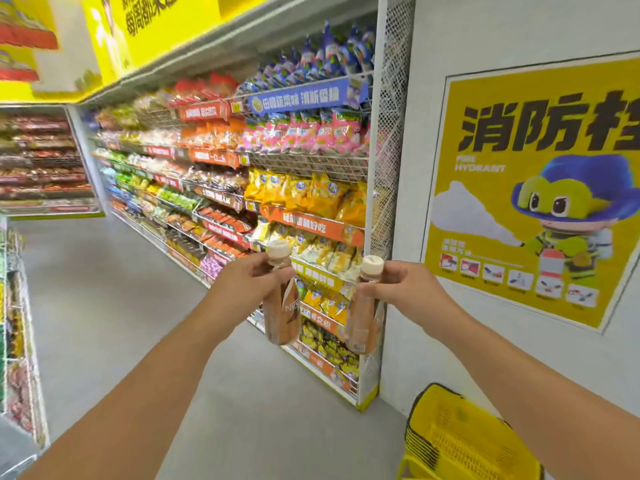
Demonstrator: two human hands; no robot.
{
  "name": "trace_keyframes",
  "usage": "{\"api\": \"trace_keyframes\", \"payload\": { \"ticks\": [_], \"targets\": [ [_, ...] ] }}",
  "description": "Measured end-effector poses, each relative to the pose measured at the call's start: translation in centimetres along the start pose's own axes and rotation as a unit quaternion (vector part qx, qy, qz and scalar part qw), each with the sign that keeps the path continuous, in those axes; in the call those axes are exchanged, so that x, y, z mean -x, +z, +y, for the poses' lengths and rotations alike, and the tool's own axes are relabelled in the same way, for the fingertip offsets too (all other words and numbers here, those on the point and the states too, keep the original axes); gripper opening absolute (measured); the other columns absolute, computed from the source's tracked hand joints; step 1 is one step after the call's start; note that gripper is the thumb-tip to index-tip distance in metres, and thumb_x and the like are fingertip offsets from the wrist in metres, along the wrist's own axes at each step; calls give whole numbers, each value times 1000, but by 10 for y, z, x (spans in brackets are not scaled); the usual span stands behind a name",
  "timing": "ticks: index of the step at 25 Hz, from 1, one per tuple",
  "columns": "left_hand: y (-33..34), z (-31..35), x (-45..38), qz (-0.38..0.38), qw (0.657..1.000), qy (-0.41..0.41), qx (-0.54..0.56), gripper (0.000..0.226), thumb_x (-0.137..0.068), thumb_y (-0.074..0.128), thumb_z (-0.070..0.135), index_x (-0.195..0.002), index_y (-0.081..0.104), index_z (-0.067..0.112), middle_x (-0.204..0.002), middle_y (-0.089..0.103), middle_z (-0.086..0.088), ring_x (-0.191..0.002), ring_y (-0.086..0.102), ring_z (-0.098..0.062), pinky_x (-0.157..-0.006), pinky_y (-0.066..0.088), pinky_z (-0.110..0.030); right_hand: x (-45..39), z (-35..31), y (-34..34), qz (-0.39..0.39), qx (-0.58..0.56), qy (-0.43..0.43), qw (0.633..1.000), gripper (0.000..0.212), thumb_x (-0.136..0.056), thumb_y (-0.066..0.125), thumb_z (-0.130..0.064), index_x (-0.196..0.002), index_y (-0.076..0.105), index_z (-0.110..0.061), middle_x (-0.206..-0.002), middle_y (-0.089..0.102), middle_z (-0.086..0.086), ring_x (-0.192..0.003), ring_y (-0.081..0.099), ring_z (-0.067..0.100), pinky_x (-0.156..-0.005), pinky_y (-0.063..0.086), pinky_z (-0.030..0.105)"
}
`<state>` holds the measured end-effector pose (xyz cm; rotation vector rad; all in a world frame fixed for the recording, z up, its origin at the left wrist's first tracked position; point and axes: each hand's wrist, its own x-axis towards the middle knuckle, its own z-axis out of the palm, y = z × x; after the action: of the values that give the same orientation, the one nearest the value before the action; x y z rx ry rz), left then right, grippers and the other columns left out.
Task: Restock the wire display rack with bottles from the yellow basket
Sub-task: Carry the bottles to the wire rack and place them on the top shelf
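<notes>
My left hand grips a brown coffee bottle with a cream cap by its neck. A second brown bottle with the same cream cap hangs from my right hand, also held near the neck. Both bottles are upright at chest height, side by side and apart, in front of the wire shelving. The yellow basket stands on the floor at the lower right, below my right forearm; its inside looks empty where visible.
Wire shelves full of snack bags run along the aisle from the middle to the far left. A white wall with a yellow fire hydrant poster is to the right. Another rack lines the left edge. Grey floor lies between.
</notes>
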<state>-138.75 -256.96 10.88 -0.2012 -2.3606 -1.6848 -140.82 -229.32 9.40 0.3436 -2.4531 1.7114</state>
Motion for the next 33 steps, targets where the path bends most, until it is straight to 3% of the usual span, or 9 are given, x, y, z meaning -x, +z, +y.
{"api": "trace_keyframes", "payload": {
  "ticks": [5, 8, 12, 19, 23, 27, 30, 33],
  "targets": [
    [-11, 42, -2, 39, 999, 10, 6, 19, -88, 77, 32, -107, 77, 31, -98, 79, 8, -97, 75, -16, -95, 57, -42, -13, -50, -25, -36, -27, -44, 998, 19, -79, 89, -23, -91, 78, -33, -88, 80, -17, -81, 72, -8, -67, 48, 7],
    [-7, 58, 1, 43, 999, 11, 0, 20, -88, 77, 33, -108, 78, 30, -100, 79, 6, -98, 75, -18, -97, 56, -50, -20, -65, -34, -44, -42, -65, 996, 25, -77, 89, -26, -99, 79, -31, -93, 81, -14, -91, 75, -1, -81, 51, 17],
    [-4, 72, 7, 59, 998, 2, 8, 19, -88, 78, 29, -107, 78, 27, -98, 80, 4, -96, 75, -17, -98, 56, -48, -24, -77, -40, -57, -51, -90, 993, 26, -77, 89, -29, -101, 80, -32, -96, 81, -13, -95, 75, 3, -92, 53, 25],
    [-42, 79, 32, 88, 996, -6, -1, 18, -90, 75, 29, -108, 77, 27, -97, 80, 3, -94, 75, -19, -91, 60, -40, -17, -103, -4, -104, -47, -114, 987, 23, -80, 87, -25, -102, 80, -26, -88, 80, -15, -79, 72, -8, -60, 46, 2],
    [-104, 67, 63, 120, 992, -27, -3, 18, -90, 74, 30, -108, 76, 27, -96, 80, 4, -91, 75, -15, -77, 61, -26, -11, -129, 57, -149, -55, -124, 979, 22, -80, 87, -25, -100, 79, -31, -89, 80, -17, -81, 72, -9, -66, 47, 6],
    [-188, 52, 114, 171, 984, -47, -21, 23, -91, 75, 27, -113, 75, 21, -100, 79, 0, -95, 74, -19, -89, 61, -37, 4, -160, 151, -194, -72, -144, 968, 23, -80, 87, -23, -101, 80, -27, -91, 81, -10, -82, 72, 3, -74, 51, 18],
    [-268, 42, 161, 218, 973, -61, -44, 22, -90, 76, 27, -111, 76, 22, -96, 79, 0, -90, 75, -18, -89, 61, -41, 23, -199, 235, -241, -80, -148, 956, 25, -80, 87, -24, -104, 81, -27, -92, 81, -11, -83, 73, -3, -71, 49, 10],
    [-358, 35, 214, 264, 959, -69, -69, 17, -90, 76, 28, -106, 77, 23, -95, 80, 1, -94, 75, -21, -90, 61, -41, 44, -246, 327, -289, -98, -157, 939, 25, -80, 87, -25, -104, 81, -27, -89, 81, -11, -71, 72, -4, -66, 48, 10]
  ]
}}
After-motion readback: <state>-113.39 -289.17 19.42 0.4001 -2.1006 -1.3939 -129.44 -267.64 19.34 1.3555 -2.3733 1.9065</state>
